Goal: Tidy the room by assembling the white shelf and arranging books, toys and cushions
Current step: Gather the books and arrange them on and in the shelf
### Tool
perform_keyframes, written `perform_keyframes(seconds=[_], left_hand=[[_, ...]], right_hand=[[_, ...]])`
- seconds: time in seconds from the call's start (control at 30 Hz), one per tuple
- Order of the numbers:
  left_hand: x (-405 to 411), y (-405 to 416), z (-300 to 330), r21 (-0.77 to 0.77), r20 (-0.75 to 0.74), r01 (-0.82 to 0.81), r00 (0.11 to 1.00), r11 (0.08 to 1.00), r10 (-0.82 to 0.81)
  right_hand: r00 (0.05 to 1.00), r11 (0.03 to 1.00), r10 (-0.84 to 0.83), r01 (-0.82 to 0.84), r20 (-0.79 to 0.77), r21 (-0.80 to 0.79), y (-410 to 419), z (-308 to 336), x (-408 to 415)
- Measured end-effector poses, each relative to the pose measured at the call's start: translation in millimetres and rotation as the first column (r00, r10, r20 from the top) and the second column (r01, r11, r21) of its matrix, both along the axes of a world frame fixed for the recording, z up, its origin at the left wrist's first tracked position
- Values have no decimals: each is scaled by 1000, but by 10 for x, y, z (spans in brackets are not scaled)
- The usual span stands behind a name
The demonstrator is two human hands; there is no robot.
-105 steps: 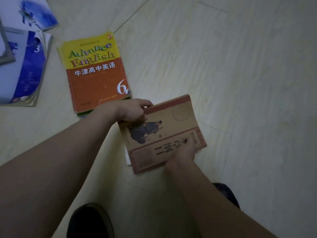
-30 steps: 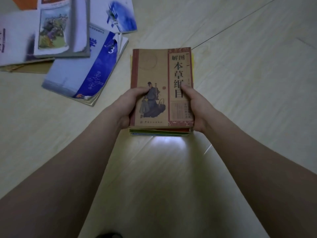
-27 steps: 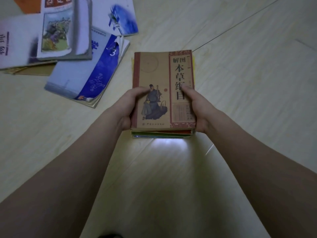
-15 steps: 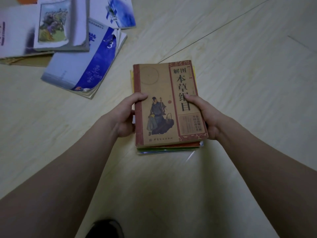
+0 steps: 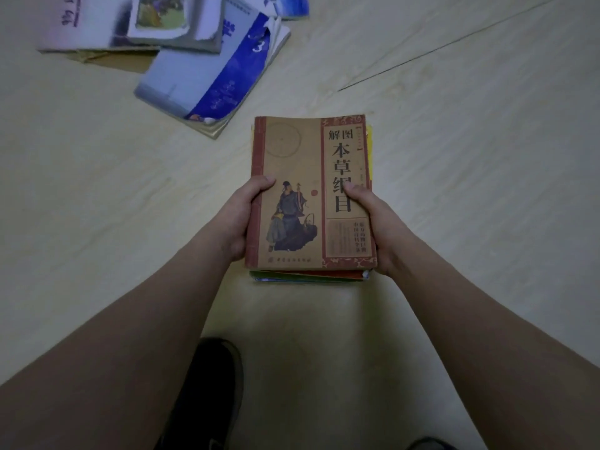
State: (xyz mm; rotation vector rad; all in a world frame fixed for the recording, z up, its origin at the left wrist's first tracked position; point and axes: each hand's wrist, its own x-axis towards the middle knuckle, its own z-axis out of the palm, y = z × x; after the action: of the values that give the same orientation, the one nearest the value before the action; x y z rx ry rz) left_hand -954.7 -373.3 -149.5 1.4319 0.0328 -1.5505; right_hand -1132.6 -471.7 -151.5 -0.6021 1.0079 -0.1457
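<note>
Head view. A small stack of books (image 5: 310,277), topped by a tan book (image 5: 302,177) with a red spine band, a robed figure and a column of large Chinese characters, is sitting between both hands over the pale wood floor (image 5: 470,177). Whether the stack is resting on the floor or being carried just above it cannot be told. The left hand (image 5: 238,219) is gripping the stack's left edge, thumb lying on the cover; the right hand (image 5: 373,222) is gripping the right edge, thumb on the title column. Orange, green and blue covers are showing under the tan book at the near end, yellow along the right side.

Compared with half a second ago, the stack is lying squarer to the camera and farther from the loose books. Those scattered books (image 5: 181,37), a blue and white book (image 5: 207,79) marked 3 nearest, are lying toward the floor's far left corner, now closer to the frame's top edge. A dark shoe (image 5: 207,391) is showing more fully at the near edge.
</note>
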Motion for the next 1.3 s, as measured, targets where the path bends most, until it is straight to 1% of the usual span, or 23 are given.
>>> perform_keyframes(seconds=[0.07, 0.17, 0.3, 0.47, 0.53, 0.6, 0.67, 0.73, 0.77, 0.83, 0.87, 0.97, 1.03, 1.07, 1.13, 1.2, 1.23, 1.27, 1.3], left_hand=[[48, 154, 24, 3, 6, -53, 999, 999, 53], [166, 467, 144, 17, 31, -138, 990, 990, 137], [287, 945, 419, 36, 76, -267, 961, 963, 264], [378, 1687, 880, 31, 159, -476, 870, 879, 466], [375, 2037, 1109, 30, 189, -570, 810, 821, 555], [326, 2508, 1378, 18, 230, -677, 720, 736, 655], [248, 2830, 1561, 17, 243, -739, 657, 674, 714], [141, 3212, 1743, 6, 272, -806, 570, 591, 775], [85, 3411, 1858, -2, 287, -832, 531, 555, 797], [-20, 3684, 2007, -10, 303, -862, 480, 507, 823], [-123, 3881, 2093, -15, 315, -885, 437, 465, 842], [-355, 4305, 2297, -45, 350, -937, 309, 346, 884], [-516, 4559, 2403, -71, 356, -966, 207, 247, 911], [-647, 4710, 2488, -85, 365, -979, 143, 186, 920], [-838, 4919, 2628, -105, 375, -990, 49, 95, 926], [-1028, 5085, 2760, -117, 375, -993, -18, 28, 927], [-1153, 5206, 2862, -135, 379, -991, -64, -14, 923], [-1210, 5246, 2915, -139, 378, -990, -81, -30, 922], [-1320, 5344, 3024, -151, 383, -986, -123, -69, 915]], right_hand=[[999, 999, 45, -45, 0, 4, 68, 53, 87], [988, 987, 157, -157, 4, 33, 228, 179, 277], [956, 954, 292, -294, 29, 63, 516, 375, 572], [871, 871, 481, -487, 99, 57, 964, 739, 1076], [814, 816, 569, -576, 116, 42, 1204, 899, 1261], [729, 733, 670, -679, 141, 27, 1575, 1121, 1457], [661, 666, 734, -745, 156, 19, 1854, 1265, 1575], [572, 581, 804, -814, 162, -8, 2222, 1442, 1684], [530, 540, 831, -842, 172, -16, 2429, 1532, 1734], [461, 472, 869, -881, 182, -21, 2706, 1650, 1779], [411, 423, 892, -906, 187, -26, 2906, 1734, 1780], [287, 305, 935, -951, 208, -60, 3350, 1926, 1810], [198, 222, 955, -971, 220, -89, 3636, 2068, 1814], [138, 165, 965, -980, 221, -108, 3824, 2167, 1792], [48, 82, 973, -987, 226, -141, 4100, 2333, 1771], [-31, 7, 973, -987, 230, -163, 4335, 2480, 1743], [-90, -48, 970, -982, 228, -183, 4508, 2603, 1717], [-111, -67, 967, -979, 230, -194, 4574, 2670, 1707], [-156, -105, 959, -972, 237, -212, 4723, 2790, 1675]])
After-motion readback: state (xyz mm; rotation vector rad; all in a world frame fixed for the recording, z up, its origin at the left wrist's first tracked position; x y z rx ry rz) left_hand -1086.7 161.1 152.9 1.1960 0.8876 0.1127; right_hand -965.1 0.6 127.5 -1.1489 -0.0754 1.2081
